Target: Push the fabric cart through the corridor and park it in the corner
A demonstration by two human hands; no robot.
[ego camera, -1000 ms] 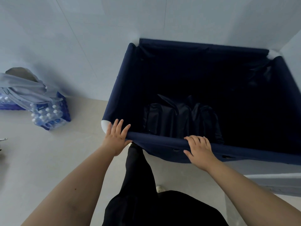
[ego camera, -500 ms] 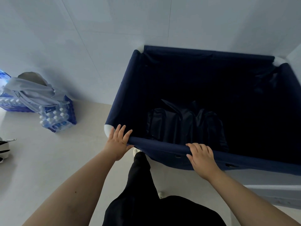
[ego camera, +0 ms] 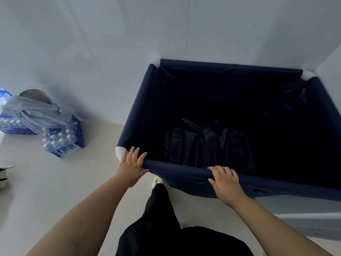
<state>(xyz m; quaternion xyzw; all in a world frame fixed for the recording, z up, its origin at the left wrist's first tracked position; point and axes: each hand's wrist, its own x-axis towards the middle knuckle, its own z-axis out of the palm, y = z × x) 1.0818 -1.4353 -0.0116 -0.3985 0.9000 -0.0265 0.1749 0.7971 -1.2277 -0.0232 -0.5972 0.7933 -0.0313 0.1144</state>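
The navy fabric cart [ego camera: 136,111] stands against the white wall, its far right corner tucked where two walls meet. Dark bags [ego camera: 206,143] lie at its bottom. My left hand [ego camera: 132,166] grips the near rim next to the white corner cap, fingers over the edge and thumb under. Further right on the same rim, my right hand [ego camera: 224,179] curls its fingers over the fabric. My black trouser leg and a white shoe [ego camera: 157,181] show under the rim between my arms.
Shrink-wrapped packs of water bottles [ego camera: 61,141] sit on the floor at the left by the wall, with a grey garment [ego camera: 35,111] draped over them. A small striped object [ego camera: 3,179] lies at the left edge. A pale ledge [ego camera: 310,220] runs under the cart's right side.
The cart and the bottle packs sit lower and further right in view than before. My hands keep the same hold on the rim. A foot has come forward under the rim.
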